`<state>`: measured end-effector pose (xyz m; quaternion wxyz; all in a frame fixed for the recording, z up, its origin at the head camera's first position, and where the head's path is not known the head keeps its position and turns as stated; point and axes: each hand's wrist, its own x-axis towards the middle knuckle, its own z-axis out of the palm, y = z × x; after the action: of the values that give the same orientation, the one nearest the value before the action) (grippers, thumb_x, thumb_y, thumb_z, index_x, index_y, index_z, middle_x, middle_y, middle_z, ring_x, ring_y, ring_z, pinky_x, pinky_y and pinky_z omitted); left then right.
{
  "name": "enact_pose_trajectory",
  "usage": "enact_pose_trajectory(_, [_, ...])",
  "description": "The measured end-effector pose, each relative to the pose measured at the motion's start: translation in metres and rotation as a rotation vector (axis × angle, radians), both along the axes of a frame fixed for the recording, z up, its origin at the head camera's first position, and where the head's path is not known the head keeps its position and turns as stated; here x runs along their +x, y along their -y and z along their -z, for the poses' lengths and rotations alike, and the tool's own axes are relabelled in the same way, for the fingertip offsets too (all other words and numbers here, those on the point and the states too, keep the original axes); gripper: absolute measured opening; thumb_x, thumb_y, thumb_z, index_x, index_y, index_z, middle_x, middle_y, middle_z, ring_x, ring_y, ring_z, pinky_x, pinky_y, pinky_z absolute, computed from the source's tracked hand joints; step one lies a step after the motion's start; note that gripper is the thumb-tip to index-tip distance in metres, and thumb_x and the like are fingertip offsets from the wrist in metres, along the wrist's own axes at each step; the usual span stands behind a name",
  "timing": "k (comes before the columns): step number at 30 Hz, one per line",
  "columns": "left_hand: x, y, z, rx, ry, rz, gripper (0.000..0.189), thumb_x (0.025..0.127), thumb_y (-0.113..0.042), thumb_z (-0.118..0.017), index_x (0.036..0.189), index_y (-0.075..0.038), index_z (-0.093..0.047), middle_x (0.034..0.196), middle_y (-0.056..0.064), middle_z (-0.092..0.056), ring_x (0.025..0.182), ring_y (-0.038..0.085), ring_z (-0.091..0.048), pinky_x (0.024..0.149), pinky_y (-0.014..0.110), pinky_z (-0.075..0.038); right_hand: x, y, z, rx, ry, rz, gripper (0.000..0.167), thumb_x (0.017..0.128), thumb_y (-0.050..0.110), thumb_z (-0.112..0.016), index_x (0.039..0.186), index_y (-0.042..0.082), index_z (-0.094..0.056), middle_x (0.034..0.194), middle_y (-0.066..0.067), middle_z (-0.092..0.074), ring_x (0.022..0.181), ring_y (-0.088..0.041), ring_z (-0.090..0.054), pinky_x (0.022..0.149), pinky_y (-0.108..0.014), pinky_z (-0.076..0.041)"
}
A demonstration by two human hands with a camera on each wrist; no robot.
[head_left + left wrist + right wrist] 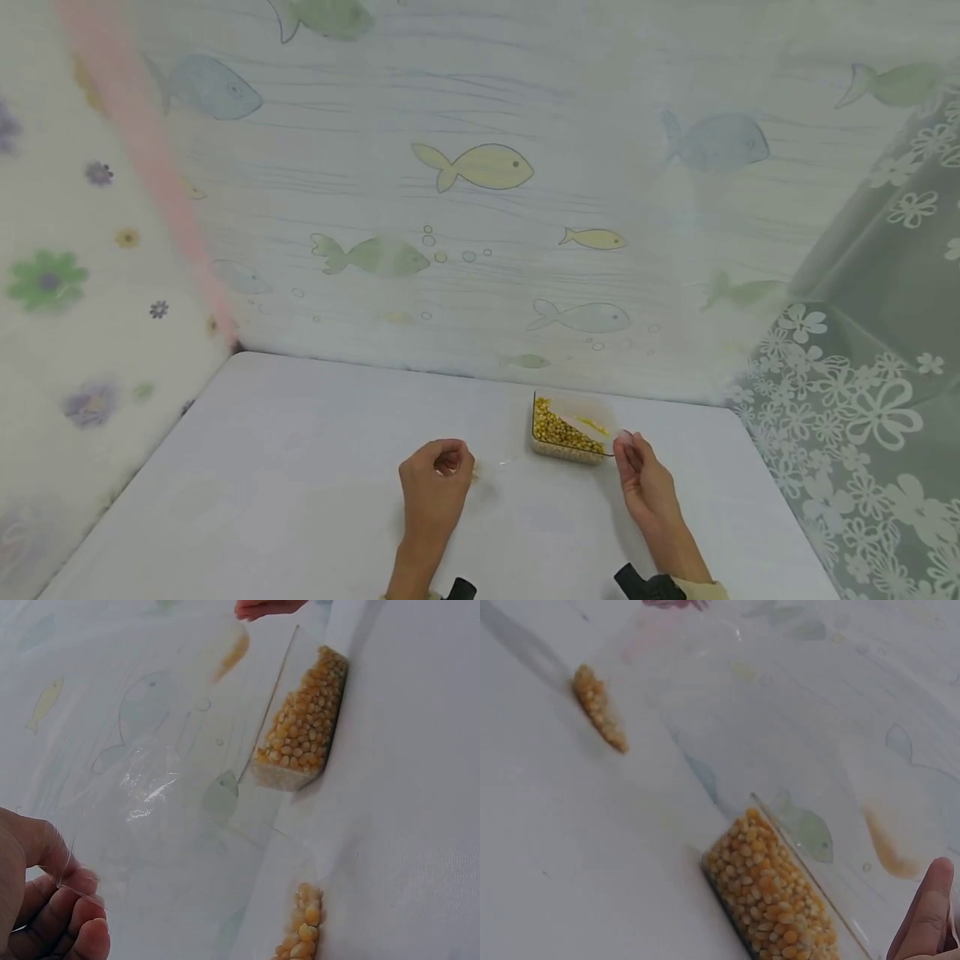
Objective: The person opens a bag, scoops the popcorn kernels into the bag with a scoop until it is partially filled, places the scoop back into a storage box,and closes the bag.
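My left hand [437, 483] pinches the edge of a clear plastic bag [150, 787] between thumb and fingers. Low in the bag lies a small heap of yellow corn kernels [300, 922]. To the right stands a clear rectangular container [567, 457], filled with corn kernels [769, 892]. At its right side, my right hand [651, 483] pinches a pale, translucent scoop-like piece [234, 654]. A blurred yellow-tan band, like kernels, shows along this piece. It overlaps the container in the head view. Most of the right hand's fingers are outside the right wrist view.
Both hands work over a white tabletop [285, 467]. Behind it rises a pale sheet [480, 100] with drawn fish, close to the container. Grey floral cloth [862, 417] hangs on the right, and a flowered sheet [67, 350] on the left. Black wrist mounts [648, 583] sit on the forearms.
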<state>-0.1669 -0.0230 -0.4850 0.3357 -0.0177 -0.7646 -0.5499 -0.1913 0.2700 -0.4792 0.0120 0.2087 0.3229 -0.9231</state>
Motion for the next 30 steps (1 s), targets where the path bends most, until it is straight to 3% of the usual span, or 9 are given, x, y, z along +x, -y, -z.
enact_pose_trajectory(9, [0.001,0.0,-0.002,-0.003,0.009,-0.008,0.014,0.076,0.013,-0.072,0.08,0.0,-0.075,0.065,-0.001,-0.067,0.06,0.008,-0.058,0.054,0.023,-0.052,0.012,0.015,-0.008,0.048,-0.012,-0.074,0.018,0.104,0.018,-0.056,0.093,0.008,-0.066,0.081,-0.004,-0.069,0.081,-0.008,-0.072,0.084,-0.013,-0.054])
enact_pose_trajectory(16, [0.001,-0.001,-0.003,-0.012,-0.006,-0.009,0.014,0.076,0.012,-0.073,0.079,-0.001,-0.075,0.065,-0.001,-0.067,0.059,0.007,-0.058,0.053,0.022,-0.051,0.021,0.033,-0.012,0.111,-0.051,-0.139,0.021,0.108,0.017,-0.049,0.096,0.009,-0.064,0.081,-0.001,-0.068,0.081,-0.005,-0.071,0.084,-0.012,-0.053])
enact_pose_trajectory(23, [0.001,0.0,-0.004,-0.016,-0.004,-0.012,0.012,0.076,0.011,-0.073,0.079,-0.001,-0.075,0.065,-0.001,-0.066,0.059,0.007,-0.057,0.054,0.021,-0.05,0.023,0.057,-0.009,0.2,-0.024,-0.177,0.016,0.109,0.018,-0.048,0.1,0.01,-0.059,0.081,0.0,-0.067,0.081,-0.003,-0.07,0.085,-0.012,-0.053])
enact_pose_trajectory(30, [0.002,-0.001,-0.003,-0.018,0.009,-0.003,0.013,0.077,0.01,-0.074,0.079,-0.004,-0.075,0.065,-0.001,-0.066,0.06,0.006,-0.057,0.054,0.022,-0.051,0.021,0.072,-0.003,0.303,-0.012,-0.168,0.025,0.108,0.016,-0.048,0.093,0.011,-0.067,0.078,0.001,-0.07,0.077,-0.004,-0.071,0.081,-0.015,-0.056])
